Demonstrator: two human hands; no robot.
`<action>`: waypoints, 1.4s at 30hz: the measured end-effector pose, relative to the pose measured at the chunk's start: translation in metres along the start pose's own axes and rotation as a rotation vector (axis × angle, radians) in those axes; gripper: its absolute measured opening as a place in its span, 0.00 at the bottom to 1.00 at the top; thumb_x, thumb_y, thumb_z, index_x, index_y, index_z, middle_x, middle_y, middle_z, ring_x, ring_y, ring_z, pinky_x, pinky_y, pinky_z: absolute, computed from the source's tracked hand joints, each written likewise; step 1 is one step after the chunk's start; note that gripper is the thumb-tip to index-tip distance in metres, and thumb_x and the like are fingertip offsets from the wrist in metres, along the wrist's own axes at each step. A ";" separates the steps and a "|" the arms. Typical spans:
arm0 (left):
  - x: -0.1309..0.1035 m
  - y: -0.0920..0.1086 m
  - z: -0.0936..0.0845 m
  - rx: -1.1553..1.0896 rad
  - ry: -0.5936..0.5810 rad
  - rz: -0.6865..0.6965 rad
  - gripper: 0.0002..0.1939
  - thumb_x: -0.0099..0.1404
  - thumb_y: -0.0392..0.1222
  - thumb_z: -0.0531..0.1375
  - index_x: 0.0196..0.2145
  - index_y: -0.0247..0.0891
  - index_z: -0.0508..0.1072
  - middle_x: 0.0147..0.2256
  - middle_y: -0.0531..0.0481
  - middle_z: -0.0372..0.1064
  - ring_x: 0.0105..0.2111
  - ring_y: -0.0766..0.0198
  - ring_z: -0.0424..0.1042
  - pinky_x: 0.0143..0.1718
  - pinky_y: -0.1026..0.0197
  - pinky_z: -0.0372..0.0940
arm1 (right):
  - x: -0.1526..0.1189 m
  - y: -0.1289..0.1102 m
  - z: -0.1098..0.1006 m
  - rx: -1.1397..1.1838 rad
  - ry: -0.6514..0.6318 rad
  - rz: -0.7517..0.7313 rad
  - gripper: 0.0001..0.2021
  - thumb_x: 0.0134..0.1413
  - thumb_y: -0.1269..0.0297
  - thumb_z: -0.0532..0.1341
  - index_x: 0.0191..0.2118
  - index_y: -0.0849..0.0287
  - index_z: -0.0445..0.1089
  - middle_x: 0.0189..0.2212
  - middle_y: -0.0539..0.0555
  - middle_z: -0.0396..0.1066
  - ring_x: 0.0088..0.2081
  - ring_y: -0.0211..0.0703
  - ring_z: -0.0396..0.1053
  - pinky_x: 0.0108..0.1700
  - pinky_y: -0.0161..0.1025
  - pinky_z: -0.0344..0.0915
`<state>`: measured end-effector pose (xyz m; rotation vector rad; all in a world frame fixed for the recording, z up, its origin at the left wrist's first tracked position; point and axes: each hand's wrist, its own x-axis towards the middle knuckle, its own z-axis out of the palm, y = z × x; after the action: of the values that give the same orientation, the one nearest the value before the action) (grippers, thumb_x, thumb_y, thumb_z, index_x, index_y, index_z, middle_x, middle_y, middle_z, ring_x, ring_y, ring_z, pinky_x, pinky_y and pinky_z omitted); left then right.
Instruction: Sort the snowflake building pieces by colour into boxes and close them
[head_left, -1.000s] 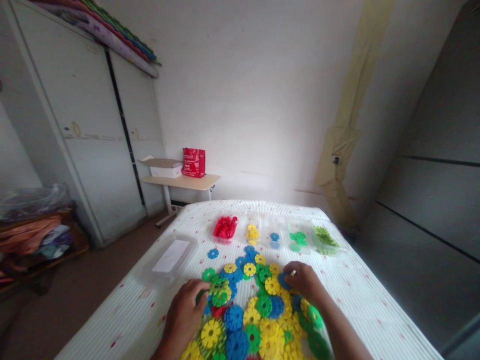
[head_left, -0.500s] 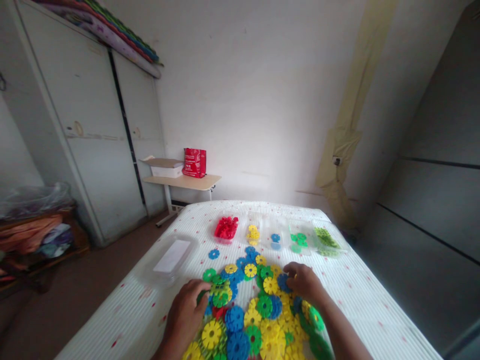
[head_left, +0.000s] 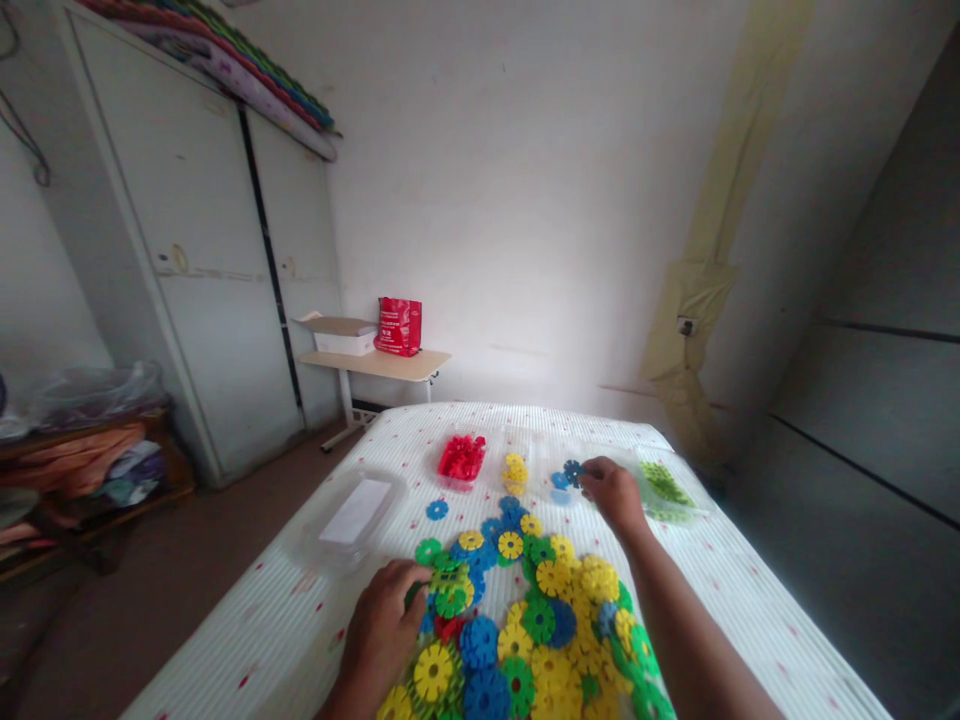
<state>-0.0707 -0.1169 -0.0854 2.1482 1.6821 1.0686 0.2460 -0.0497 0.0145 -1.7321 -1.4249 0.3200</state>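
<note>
My right hand [head_left: 613,492] pinches a dark blue slotted plastic disc [head_left: 572,473] by its edge, over the clear container that has blue discs [head_left: 559,488] in it. My left hand [head_left: 384,615] rests at the left side of the pile, thumb and forefinger apart, beside a light green lattice-like piece [head_left: 448,578]. I see nothing gripped there. Between my arms lie heaped flower-shaped discs: yellow [head_left: 551,665], blue [head_left: 480,640], green [head_left: 539,620], with a few red pieces [head_left: 450,628] partly buried. The container with green discs is mostly hidden behind my right hand.
Along the table's far side stand clear containers with red pieces [head_left: 462,458], yellow discs [head_left: 514,470] and light green pieces [head_left: 666,488]. A clear lid or tray with white paper [head_left: 364,510] lies left. Beyond, a side table [head_left: 409,366] holds a red bag [head_left: 399,327].
My right hand has moved from the right side of the pile up to the blue container, carrying a blue disc. My left hand has stayed at the pile. The view has shifted slightly.
</note>
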 end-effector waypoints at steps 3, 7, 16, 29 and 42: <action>0.000 -0.002 0.001 0.000 0.001 0.005 0.10 0.55 0.35 0.52 0.31 0.40 0.72 0.34 0.49 0.71 0.37 0.62 0.68 0.42 0.59 0.62 | 0.007 0.002 0.004 -0.063 0.076 -0.021 0.16 0.38 0.69 0.54 0.36 0.64 0.70 0.26 0.55 0.73 0.26 0.39 0.70 0.31 0.33 0.61; 0.000 -0.003 0.003 0.003 -0.002 -0.001 0.10 0.55 0.34 0.52 0.31 0.39 0.72 0.34 0.48 0.70 0.38 0.61 0.68 0.42 0.58 0.61 | -0.005 0.021 0.005 -0.119 0.120 -0.134 0.15 0.42 0.65 0.51 0.33 0.62 0.71 0.29 0.57 0.74 0.29 0.43 0.71 0.34 0.36 0.63; -0.001 0.006 -0.001 0.002 -0.012 -0.018 0.10 0.55 0.33 0.52 0.31 0.40 0.72 0.34 0.49 0.70 0.38 0.61 0.68 0.42 0.58 0.61 | -0.060 0.101 -0.023 -0.299 0.130 -0.134 0.16 0.47 0.58 0.48 0.30 0.58 0.71 0.31 0.56 0.74 0.30 0.44 0.71 0.34 0.36 0.63; -0.001 0.002 -0.001 0.019 0.003 -0.020 0.14 0.56 0.36 0.52 0.37 0.40 0.74 0.38 0.48 0.73 0.40 0.61 0.70 0.45 0.58 0.62 | -0.071 0.118 -0.029 -0.312 0.028 0.043 0.13 0.45 0.61 0.52 0.32 0.55 0.71 0.29 0.53 0.75 0.32 0.45 0.71 0.33 0.35 0.62; 0.004 -0.006 0.000 0.073 -0.035 0.103 0.11 0.54 0.42 0.56 0.33 0.45 0.76 0.36 0.51 0.75 0.39 0.61 0.71 0.42 0.61 0.65 | -0.073 0.108 -0.032 -0.255 0.002 0.071 0.11 0.44 0.66 0.52 0.31 0.56 0.71 0.30 0.52 0.75 0.34 0.42 0.71 0.35 0.33 0.62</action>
<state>-0.0750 -0.1115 -0.0871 2.3080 1.6351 1.0042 0.3175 -0.1285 -0.0678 -1.9909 -1.4546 0.1794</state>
